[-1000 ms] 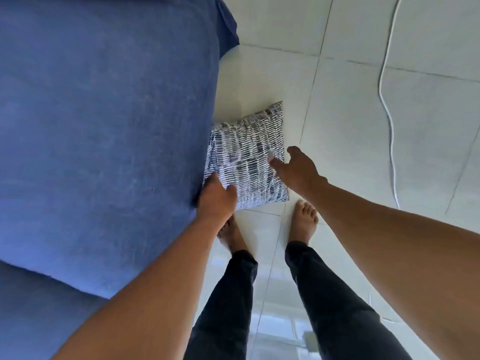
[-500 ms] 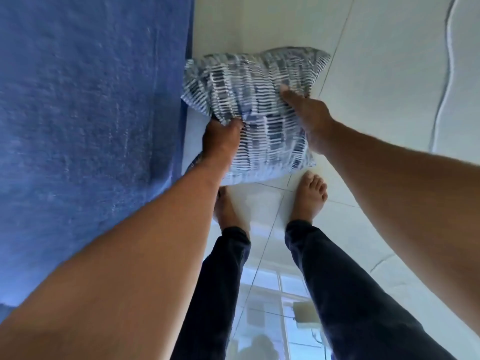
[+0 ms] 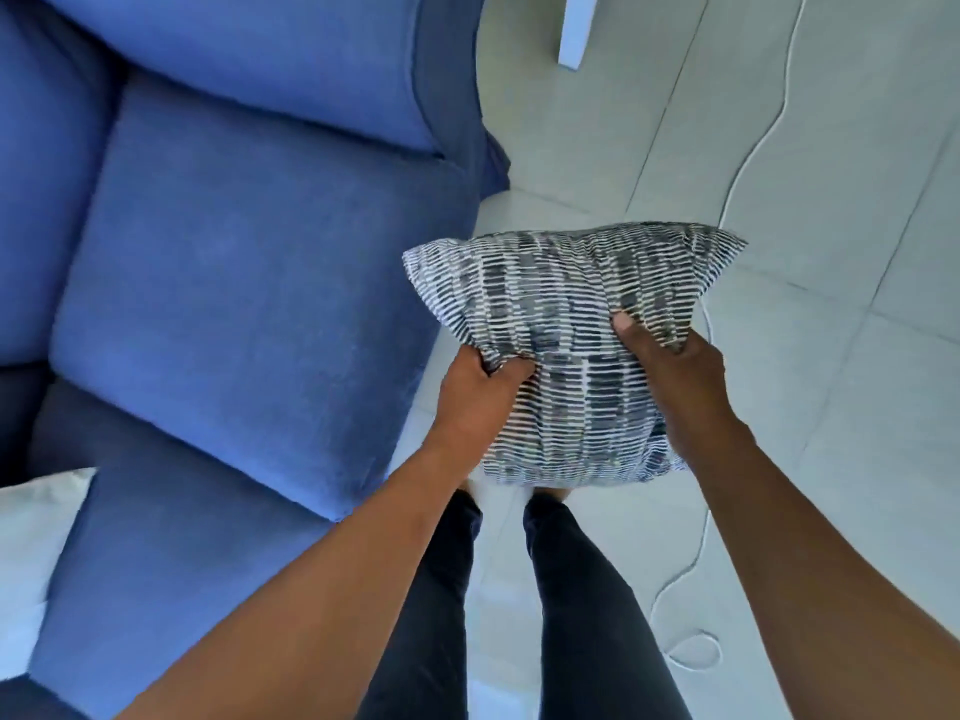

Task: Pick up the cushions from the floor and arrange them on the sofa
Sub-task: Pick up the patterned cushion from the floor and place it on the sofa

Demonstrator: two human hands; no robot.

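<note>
Striped dark-and-white fabric cushion (image 3: 566, 350) is now higher than half a second ago, off the tiled floor (image 3: 831, 356); our left hand (image 3: 475, 397) and right hand (image 3: 675, 376) grip it beside the blue fabric sofa (image 3: 234, 283).

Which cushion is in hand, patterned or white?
The striped cushion, gripped by left hand and right hand; the white cushion lies untouched on the sofa.

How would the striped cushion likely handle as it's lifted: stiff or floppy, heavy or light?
The striped cushion is probably soft and floppy: its cover bunches where the left hand and right hand pinch it. It seems light for its size, since it hangs above the floor from edge grips alone. It looks unlikely to slip; the fabric folds into the fingers.
</note>
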